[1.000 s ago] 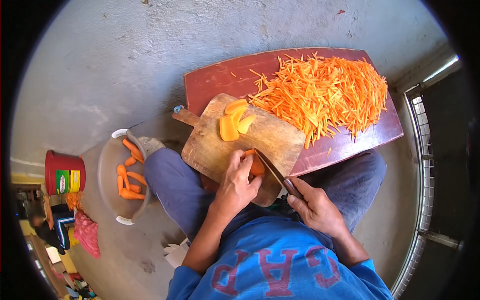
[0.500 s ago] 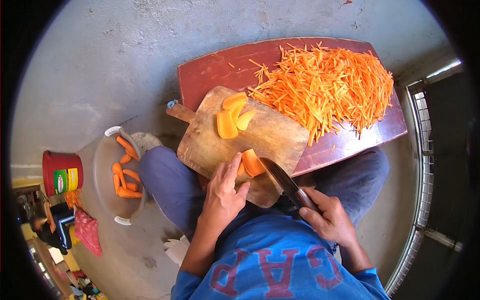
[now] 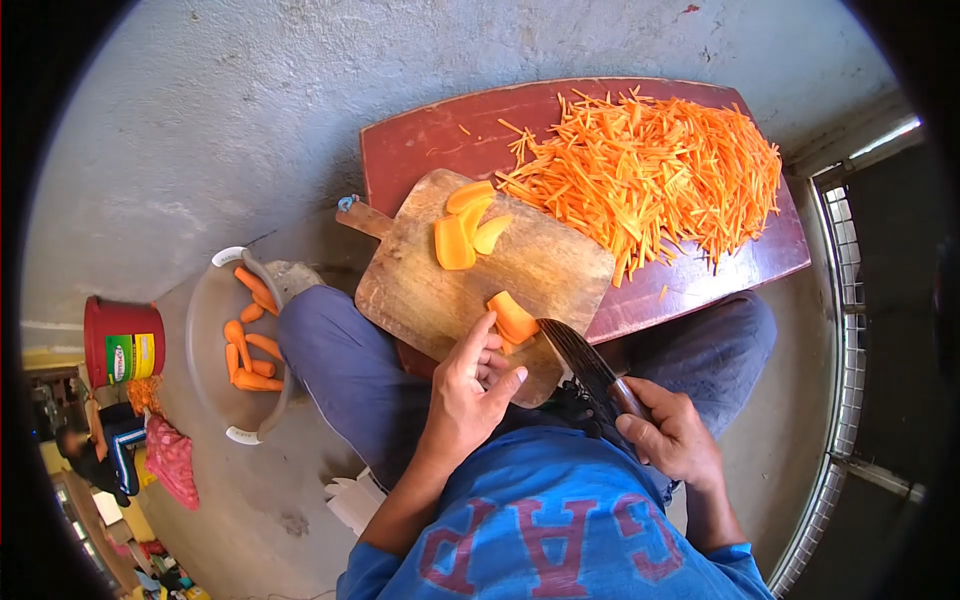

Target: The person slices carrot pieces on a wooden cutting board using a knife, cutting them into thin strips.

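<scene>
A wooden cutting board point(image 3: 400, 290) lies tilted across the near left part of the red table point(image 3: 430, 145). On it are several flat carrot slices point(image 3: 456, 244) near the top and a stack of carrot pieces point(image 3: 512, 318) nearer to me. My left hand point(image 3: 474, 385) is at the stack's lower left, fingers apart and partly curled, holding nothing. My right hand point(image 3: 672, 430) is wrapped round the dark handle of a knife point(image 3: 580, 360), whose blade tip is beside the stack's right side. A big heap of carrot strips point(image 3: 650, 180) covers the table's right part.
A basin point(image 3: 205, 370) with several whole carrots point(image 3: 255, 380) stands on the floor at the left. Beyond it are a red bucket point(image 3: 124, 340) and a pink sack point(image 3: 172, 460). A person point(image 3: 100, 450) sits at the far left. A metal grille point(image 3: 848, 370) runs along the right.
The knife has moved away from the carrot on the board, down and to the right. My left hand has let go of the carrot, which now lies in pieces.
</scene>
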`<state>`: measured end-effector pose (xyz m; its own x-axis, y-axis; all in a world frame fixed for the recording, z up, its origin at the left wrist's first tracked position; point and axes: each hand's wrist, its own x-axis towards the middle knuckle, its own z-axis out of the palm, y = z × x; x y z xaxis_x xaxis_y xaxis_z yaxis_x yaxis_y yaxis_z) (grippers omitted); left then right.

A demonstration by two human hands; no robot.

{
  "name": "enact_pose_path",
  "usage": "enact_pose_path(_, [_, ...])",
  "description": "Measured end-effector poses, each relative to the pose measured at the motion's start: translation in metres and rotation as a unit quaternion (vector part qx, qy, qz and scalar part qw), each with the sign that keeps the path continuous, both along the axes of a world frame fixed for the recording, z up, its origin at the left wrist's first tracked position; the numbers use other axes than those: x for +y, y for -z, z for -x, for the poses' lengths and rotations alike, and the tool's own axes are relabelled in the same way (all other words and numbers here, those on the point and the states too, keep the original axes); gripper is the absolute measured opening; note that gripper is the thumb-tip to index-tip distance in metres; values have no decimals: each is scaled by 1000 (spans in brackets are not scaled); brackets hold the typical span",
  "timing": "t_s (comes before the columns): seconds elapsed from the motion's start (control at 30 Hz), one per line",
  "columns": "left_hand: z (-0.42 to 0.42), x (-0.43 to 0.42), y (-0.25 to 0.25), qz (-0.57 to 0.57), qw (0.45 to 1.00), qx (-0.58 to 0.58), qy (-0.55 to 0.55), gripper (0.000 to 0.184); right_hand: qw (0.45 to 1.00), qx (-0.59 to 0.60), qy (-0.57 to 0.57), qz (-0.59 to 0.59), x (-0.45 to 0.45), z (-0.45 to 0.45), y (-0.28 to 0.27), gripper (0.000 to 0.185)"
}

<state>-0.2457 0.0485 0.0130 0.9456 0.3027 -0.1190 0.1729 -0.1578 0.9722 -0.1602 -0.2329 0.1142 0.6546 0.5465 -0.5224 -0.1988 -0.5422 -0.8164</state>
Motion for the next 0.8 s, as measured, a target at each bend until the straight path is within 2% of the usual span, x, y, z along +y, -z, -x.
enact_pose_path(0.1, [2,-2,10,16,1000,-17,-6,81,1000,-22,-13,-18,0,1,1,47])
enact_pose_path(0.2, [1,-1,14,14,1000,-17,-4,79,998,41,15,-45,-3,-2,1,47])
enact_pose_path(0.27, [0,1,14,2,1000,-5,-2,77,999,31,12,-25,-5,-4,0,48])
enact_pose_path(0.37, [-13,6,-5,-197,979,-58,1,70,999,-23,-14,-21,-9,-1,6,48])
enact_pose_path(0.47, [-25,12,2,-250,960,-120,27,60,998,-51,-23,-30,-6,-1,4,49])
enact_pose_path(0.5, [-26,10,1,-268,953,-138,41,52,998,-53,-21,-33,-4,-2,3,50])
enact_pose_path(0.63, [-31,6,16,-352,921,-153,60,48,982,-177,-18,-63,18,-4,12,50])
enact_pose_path(0.8, [-30,5,17,-437,883,-148,86,44,981,-170,-73,-66,40,-9,14,54])
